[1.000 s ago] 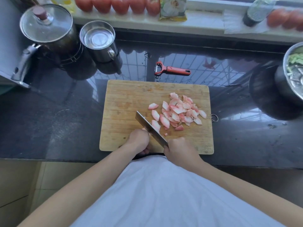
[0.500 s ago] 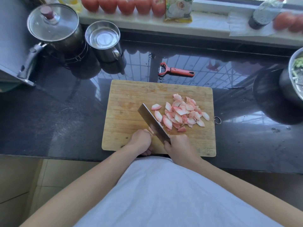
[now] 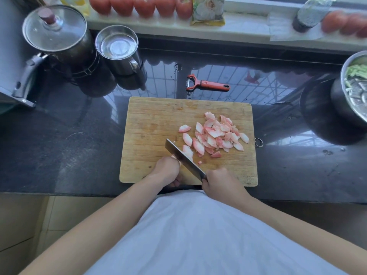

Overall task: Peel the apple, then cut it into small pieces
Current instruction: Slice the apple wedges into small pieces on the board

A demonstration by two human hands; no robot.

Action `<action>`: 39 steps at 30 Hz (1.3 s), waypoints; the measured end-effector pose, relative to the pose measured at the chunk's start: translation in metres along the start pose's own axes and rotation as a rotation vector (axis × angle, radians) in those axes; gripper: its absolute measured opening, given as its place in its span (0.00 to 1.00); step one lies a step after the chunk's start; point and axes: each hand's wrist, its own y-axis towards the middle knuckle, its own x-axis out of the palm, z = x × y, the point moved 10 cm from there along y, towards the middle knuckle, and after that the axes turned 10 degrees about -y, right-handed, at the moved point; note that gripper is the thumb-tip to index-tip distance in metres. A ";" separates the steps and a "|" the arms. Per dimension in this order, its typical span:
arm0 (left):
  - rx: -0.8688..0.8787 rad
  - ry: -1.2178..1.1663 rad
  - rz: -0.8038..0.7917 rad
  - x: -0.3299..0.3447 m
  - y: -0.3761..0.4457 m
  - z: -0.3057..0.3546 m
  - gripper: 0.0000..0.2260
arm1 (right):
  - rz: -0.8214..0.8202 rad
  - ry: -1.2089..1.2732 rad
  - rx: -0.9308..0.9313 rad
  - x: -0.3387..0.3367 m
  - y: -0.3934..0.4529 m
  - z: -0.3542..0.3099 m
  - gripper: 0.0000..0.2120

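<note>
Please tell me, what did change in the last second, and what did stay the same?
The knife rose half a second ago and is now low on the cutting board again, beside the left hand: one chopping stroke. The right hand keeps gripping its handle. The pile of apple pieces and the red peeler stayed in place.

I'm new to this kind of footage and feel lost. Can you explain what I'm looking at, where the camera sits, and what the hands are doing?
There is no machine here: a person wears one wide-angle camera on the head, looking down at their own arms. On the dark counter lies a wooden cutting board with a heap of pinkish apple pieces. The right hand grips the handle of a cleaver, its blade slanting across the board. The left hand is curled beside the blade; what it holds is hidden. Behind the board lies a red peeler. A lidded pot and a steel mug stand at the far left.
</note>
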 end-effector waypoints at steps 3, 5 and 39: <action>-0.022 -0.001 0.012 0.000 -0.002 0.001 0.21 | -0.030 -0.014 0.012 0.004 0.006 -0.002 0.09; -0.059 -0.036 0.033 -0.002 -0.004 0.001 0.21 | -0.017 -0.005 0.015 0.001 0.015 -0.013 0.08; 0.004 -0.037 -0.037 0.001 -0.005 0.006 0.16 | 0.054 0.091 0.012 -0.010 0.030 -0.029 0.08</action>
